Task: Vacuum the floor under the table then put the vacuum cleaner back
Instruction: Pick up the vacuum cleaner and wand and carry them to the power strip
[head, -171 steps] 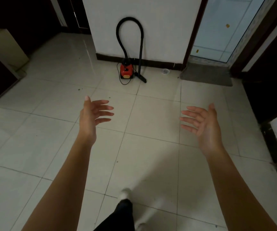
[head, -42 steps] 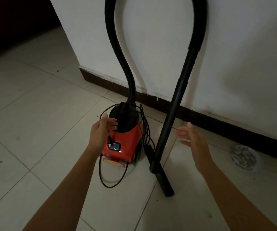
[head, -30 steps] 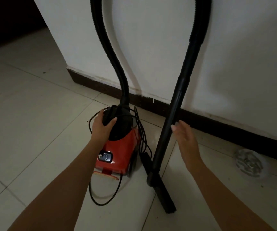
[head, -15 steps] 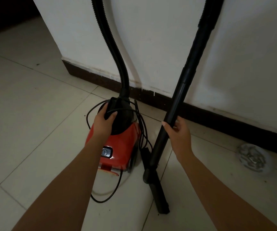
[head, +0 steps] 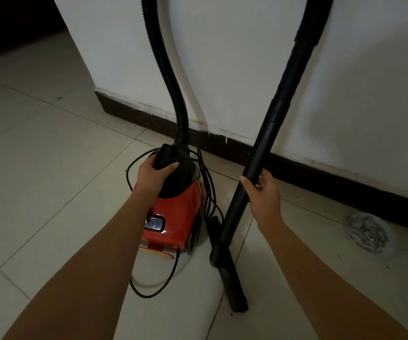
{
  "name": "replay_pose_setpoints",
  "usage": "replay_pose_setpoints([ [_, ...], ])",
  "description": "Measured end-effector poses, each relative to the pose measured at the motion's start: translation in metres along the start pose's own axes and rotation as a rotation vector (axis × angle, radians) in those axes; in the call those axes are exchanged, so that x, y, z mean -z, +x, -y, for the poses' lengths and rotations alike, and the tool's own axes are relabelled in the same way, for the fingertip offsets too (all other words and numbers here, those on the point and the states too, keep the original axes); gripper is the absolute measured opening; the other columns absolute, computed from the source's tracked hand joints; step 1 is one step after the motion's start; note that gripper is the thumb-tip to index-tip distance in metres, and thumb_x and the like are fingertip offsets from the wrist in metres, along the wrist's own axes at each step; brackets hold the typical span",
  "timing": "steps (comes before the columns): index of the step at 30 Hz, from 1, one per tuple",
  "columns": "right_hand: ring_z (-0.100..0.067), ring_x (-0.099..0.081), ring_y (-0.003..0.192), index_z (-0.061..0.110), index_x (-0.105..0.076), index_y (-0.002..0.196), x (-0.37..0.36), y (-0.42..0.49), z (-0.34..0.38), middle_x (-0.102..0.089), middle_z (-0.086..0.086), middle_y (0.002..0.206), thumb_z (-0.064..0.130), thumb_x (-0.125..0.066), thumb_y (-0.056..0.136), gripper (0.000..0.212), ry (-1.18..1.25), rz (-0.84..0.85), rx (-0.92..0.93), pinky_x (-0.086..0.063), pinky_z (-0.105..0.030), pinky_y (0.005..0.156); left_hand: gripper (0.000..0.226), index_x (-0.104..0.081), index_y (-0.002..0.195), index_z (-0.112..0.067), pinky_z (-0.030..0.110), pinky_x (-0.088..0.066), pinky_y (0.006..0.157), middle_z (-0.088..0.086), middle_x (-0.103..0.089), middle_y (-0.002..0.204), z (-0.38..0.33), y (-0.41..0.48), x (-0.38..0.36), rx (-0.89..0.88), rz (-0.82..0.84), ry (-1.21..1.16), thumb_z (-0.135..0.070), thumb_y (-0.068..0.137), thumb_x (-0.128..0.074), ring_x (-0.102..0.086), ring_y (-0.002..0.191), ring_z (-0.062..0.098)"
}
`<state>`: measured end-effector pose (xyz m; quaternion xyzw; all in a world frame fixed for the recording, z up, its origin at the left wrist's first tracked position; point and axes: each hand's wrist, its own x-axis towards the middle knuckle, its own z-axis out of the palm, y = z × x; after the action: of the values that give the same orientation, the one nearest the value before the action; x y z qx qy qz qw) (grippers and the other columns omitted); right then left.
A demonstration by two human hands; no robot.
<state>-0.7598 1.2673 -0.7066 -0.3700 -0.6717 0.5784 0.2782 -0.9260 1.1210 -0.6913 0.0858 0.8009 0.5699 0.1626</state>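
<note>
Vacuum cleaner [head: 173,214] body red, black top; hose [head: 166,69], wand [head: 271,133], cord [head: 149,293] black. Wall [head: 234,57] white, skirting [head: 320,173] dark brown. Floor [head: 38,180] pale cream tiles.

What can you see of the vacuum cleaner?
The vacuum cleaner is a red, plastic-looking canister with a black top and grey button, on the floor by the wall. A ribbed black hose rises from its top; a black tube slants down to a floor nozzle. Black cord loops around it. The left hand grips its top, the right hand the tube.
</note>
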Motion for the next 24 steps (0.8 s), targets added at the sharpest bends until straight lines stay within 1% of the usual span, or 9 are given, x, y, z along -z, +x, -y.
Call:
replay_pose_setpoints([
  [4,0.003,-0.055,0.078,0.013,-0.048,0.127,0.007,-0.007,0.002,-0.056,0.004,0.103,0.017,-0.060,0.090,0.039,0.002,-0.007,-0.010,-0.047,-0.009,0.058,0.039,-0.060,0.123,-0.010,0.013,-0.041,0.064,0.002,-0.062,0.108,-0.001,-0.008,0.004,0.014,-0.023,0.013,-0.026,0.087,-0.065,-0.057,0.097,0.014],
  [7,0.000,-0.055,0.080,0.011,-0.048,0.129,0.012,-0.010,0.002,-0.058,0.001,0.107,0.018,-0.060,0.090,0.041,-0.010,-0.007,-0.020,-0.046,-0.012,0.066,0.039,-0.061,0.122,-0.007,0.012,-0.043,0.063,0.006,-0.065,0.109,0.002,-0.015,0.009,0.018,-0.061,0.004,-0.024,0.088,-0.065,-0.060,0.095,0.015],
  [9,-0.002,-0.056,0.082,0.010,-0.048,0.130,0.014,-0.012,0.003,-0.058,0.000,0.108,0.018,-0.060,0.090,0.042,-0.011,-0.004,-0.018,-0.046,-0.012,0.066,0.039,-0.060,0.122,-0.005,0.012,-0.042,0.062,0.009,-0.066,0.110,0.002,-0.022,0.011,0.034,-0.078,0.007,-0.025,0.088,-0.065,-0.059,0.089,0.013],
  [12,-0.001,-0.057,0.081,0.011,-0.049,0.130,0.018,-0.017,0.006,-0.058,0.002,0.106,0.018,-0.060,0.090,0.041,-0.006,0.010,-0.022,-0.046,-0.011,0.065,0.038,-0.061,0.121,-0.005,0.012,-0.041,0.059,0.005,-0.065,0.100,0.002,-0.030,0.013,0.067,-0.100,-0.007,-0.025,0.088,-0.064,-0.058,0.078,0.007],
  [15,0.000,-0.056,0.081,0.014,-0.048,0.129,0.022,-0.023,0.014,-0.057,0.002,0.108,0.019,-0.058,0.091,0.040,-0.011,0.022,-0.028,-0.045,-0.010,0.064,0.040,-0.060,0.122,-0.005,0.017,-0.045,0.065,0.005,-0.065,0.097,0.001,-0.037,0.019,0.097,-0.113,-0.027,-0.026,0.088,-0.064,-0.062,0.086,0.017],
  [17,-0.006,-0.058,0.087,0.015,-0.048,0.129,0.026,-0.026,0.022,-0.057,0.001,0.111,0.019,-0.058,0.092,0.039,0.001,0.037,-0.037,-0.047,-0.013,0.067,0.042,-0.059,0.124,-0.004,0.021,-0.046,0.069,0.004,-0.064,0.092,-0.001,-0.043,0.023,0.125,-0.118,-0.052,-0.025,0.088,-0.065,-0.062,0.089,0.020],
  [19,-0.015,-0.060,0.097,0.015,-0.049,0.126,0.032,-0.029,0.032,-0.059,-0.003,0.112,0.018,-0.058,0.092,0.036,0.016,0.053,-0.050,-0.051,-0.020,0.074,0.040,-0.060,0.122,-0.005,0.021,-0.046,0.067,0.001,-0.062,0.083,-0.002,-0.052,0.026,0.161,-0.123,-0.081,-0.025,0.088,-0.065,-0.062,0.082,0.019],
  [21,-0.019,-0.061,0.100,0.014,-0.050,0.124,0.038,-0.034,0.043,-0.060,-0.005,0.111,0.017,-0.058,0.091,0.033,0.015,0.070,-0.070,-0.054,-0.028,0.080,0.030,-0.064,0.111,-0.008,0.020,-0.046,0.061,0.001,-0.061,0.079,-0.005,-0.064,0.027,0.195,-0.111,-0.086,-0.027,0.088,-0.065,-0.059,0.073,0.014],
  [24,-0.020,-0.062,0.101,0.014,-0.050,0.123,0.049,-0.046,0.060,-0.060,-0.005,0.111,0.017,-0.059,0.091,0.033,-0.008,0.084,-0.116,-0.055,-0.037,0.086,0.016,-0.063,0.086,-0.015,0.021,-0.047,0.059,0.002,-0.061,0.077,-0.018,-0.085,0.032,0.245,-0.114,-0.079,-0.031,0.087,-0.066,-0.059,0.070,0.014],
])
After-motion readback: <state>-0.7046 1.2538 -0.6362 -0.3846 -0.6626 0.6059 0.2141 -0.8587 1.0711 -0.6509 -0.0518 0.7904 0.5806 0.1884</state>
